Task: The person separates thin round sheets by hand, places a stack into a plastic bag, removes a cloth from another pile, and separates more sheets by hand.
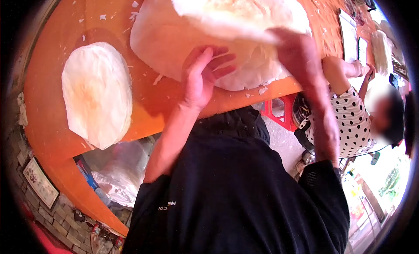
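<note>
A large, thin white sheet lies in a rounded, layered pile on the orange table, its material unclear. Its bright upper layer has a raised edge running across to my right hand. That hand is blurred, with its fingers closed at the layer's edge. Over the near part of the pile hovers my left hand, fingers spread and nothing in them. To the left, a smaller oval white stack rests flat on the table.
White scraps are scattered over the orange tabletop. On the right, a person in a polka-dot garment sits by the table, near a red stool. Clear plastic wrapping is under the table's near left edge.
</note>
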Available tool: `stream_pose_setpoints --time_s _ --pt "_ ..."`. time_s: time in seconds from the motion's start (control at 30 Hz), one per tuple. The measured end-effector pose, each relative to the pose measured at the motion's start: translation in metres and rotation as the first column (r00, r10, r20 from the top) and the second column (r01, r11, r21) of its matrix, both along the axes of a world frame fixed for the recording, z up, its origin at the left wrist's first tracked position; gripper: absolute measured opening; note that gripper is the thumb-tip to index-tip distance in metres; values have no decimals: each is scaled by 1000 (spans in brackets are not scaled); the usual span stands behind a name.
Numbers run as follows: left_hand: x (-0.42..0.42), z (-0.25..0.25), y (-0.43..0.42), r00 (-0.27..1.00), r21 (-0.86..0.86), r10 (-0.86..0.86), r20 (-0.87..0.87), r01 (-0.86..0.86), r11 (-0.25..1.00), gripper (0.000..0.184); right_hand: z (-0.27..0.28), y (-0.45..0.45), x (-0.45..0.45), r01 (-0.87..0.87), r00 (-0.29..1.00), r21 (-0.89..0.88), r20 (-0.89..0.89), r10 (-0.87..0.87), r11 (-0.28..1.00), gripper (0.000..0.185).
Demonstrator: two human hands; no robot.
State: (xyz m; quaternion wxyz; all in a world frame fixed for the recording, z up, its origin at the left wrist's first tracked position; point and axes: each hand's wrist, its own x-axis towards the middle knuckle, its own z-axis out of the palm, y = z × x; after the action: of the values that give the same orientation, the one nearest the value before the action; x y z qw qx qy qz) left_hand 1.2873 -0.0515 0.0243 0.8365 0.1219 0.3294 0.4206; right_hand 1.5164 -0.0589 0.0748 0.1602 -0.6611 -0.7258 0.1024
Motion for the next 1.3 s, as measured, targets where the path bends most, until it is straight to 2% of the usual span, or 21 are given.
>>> stream_pose_setpoints --time_s 0.03,0.1,0.13,0.17,0.2,0.23,0.3,0.37,0.43,0.47,0.53,0.57,0.63,0.73,0.9,0.97,1.03,1.1,1.13,1.17,1.3 --pt "-9 -10 -3 1000 5 0 0 0 1000 15 31 10 7 158 984 -56 94 -153 986 29" --pt "-31 -32 -14 928 13 -58 -369 68 998 17 104 15 -1 367 921 9 137 -365 930 26" --pt "-43 -37 -21 927 10 -59 -370 68 998 17 97 17 32 201 887 238 -455 -74 950 24" --pt "-56 -40 -29 878 13 -10 -478 18 1000 20 130 10 -17 228 970 367 -168 -177 902 24" --pt "-65 -45 -32 815 25 41 -577 -33 999 22 127 6 -8 90 996 380 -33 -84 921 28" --pt "-74 -54 -33 815 27 45 -577 -37 999 22 118 4 -14 12 997 305 73 -36 952 32" --pt "-92 -65 -37 618 122 203 -760 -172 978 24 96 7 -41 -74 971 73 231 55 995 40" --pt "-97 -57 -27 610 94 226 -760 -242 966 25 28 16 -52 -178 975 17 139 174 984 37" --pt "-102 -55 -20 797 -71 207 -568 -298 952 24 -17 21 -59 -176 969 -187 139 203 966 32" --pt "-102 -59 -16 853 -138 249 -458 -345 928 26 -19 22 -55 -188 967 -183 137 215 965 32" --pt "-112 -70 -14 858 -149 234 -457 -333 931 26 -14 25 -53 -141 976 -157 143 164 978 33" --pt "-117 -73 -16 867 -170 199 -457 -305 937 26 5 25 -56 -151 986 -32 68 153 988 36" --pt "-112 -68 -15 840 -118 176 -512 -272 955 28 49 26 -77 -157 980 80 137 145 984 35" --pt "-113 -58 -8 468 207 293 -834 -228 952 35 7 15 -103 -213 977 88 45 210 973 31" --pt "-130 -66 27 640 75 224 -735 -251 965 27 -40 13 -119 -256 965 -61 45 259 965 28" --pt "-140 -76 32 790 63 191 -583 -191 980 23 -20 20 -135 -243 970 16 26 243 970 11" --pt "-141 -76 38 801 14 236 -550 -274 962 13 -28 25 -150 -252 967 45 -17 253 967 10" --pt "-142 -62 41 795 56 143 -590 -136 989 11 -46 17 -155 -279 958 10 -64 279 960 11" --pt "-134 -59 41 714 88 248 -654 -254 963 12 -51 12 -154 -258 965 -32 -56 256 965 16" --pt "-134 -56 38 738 40 235 -632 -272 961 17 -53 8 -150 -242 970 -38 -45 240 970 16" --pt "-136 -59 31 940 -63 328 -91 -334 941 44 -46 5 -145 -272 956 37 -108 274 962 28"
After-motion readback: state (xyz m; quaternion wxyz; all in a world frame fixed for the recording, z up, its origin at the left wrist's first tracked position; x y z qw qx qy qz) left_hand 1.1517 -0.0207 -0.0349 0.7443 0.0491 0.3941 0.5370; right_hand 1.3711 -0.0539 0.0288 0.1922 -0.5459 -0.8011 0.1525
